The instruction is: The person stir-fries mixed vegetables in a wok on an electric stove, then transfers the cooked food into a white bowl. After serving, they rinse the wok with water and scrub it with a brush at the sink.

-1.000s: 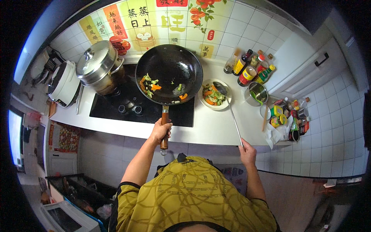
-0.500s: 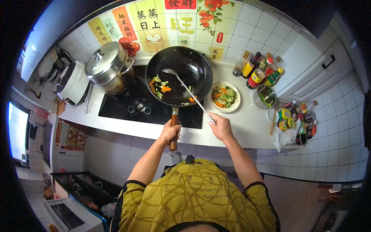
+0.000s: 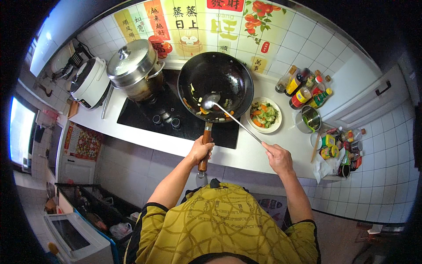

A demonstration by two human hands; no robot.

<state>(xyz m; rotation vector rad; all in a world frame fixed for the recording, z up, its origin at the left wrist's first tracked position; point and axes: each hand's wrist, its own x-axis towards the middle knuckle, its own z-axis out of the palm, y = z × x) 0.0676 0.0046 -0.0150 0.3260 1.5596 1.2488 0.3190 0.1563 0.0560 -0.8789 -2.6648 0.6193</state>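
Note:
My left hand (image 3: 201, 150) is closed around the wooden handle (image 3: 205, 143) of a black wok (image 3: 215, 72), which sits on the cooktop. A metal ladle (image 3: 209, 100) reaches into the wok, its long handle held near the end by my right hand (image 3: 279, 157). The ladle's bowl is low in the wok, at the near side, among bits of green vegetable and orange carrot slices (image 3: 204, 111). Just right of the wok stands a white plate (image 3: 268, 130) heaped with cooked vegetables (image 3: 264, 115).
Left of the wok is a lidded steel steamer pot (image 3: 134, 66), with a white rice cooker (image 3: 91, 83) beyond it. Sauce bottles (image 3: 303, 97), a steel pot (image 3: 308, 119) and several jars (image 3: 329, 152) crowd the counter's right. The counter edge (image 3: 176, 149) runs before me.
My right hand has drawn back to the right, bringing the ladle's bowl toward the wok's near side. Fewer vegetable pieces show in the wok. The whole view has shifted slightly.

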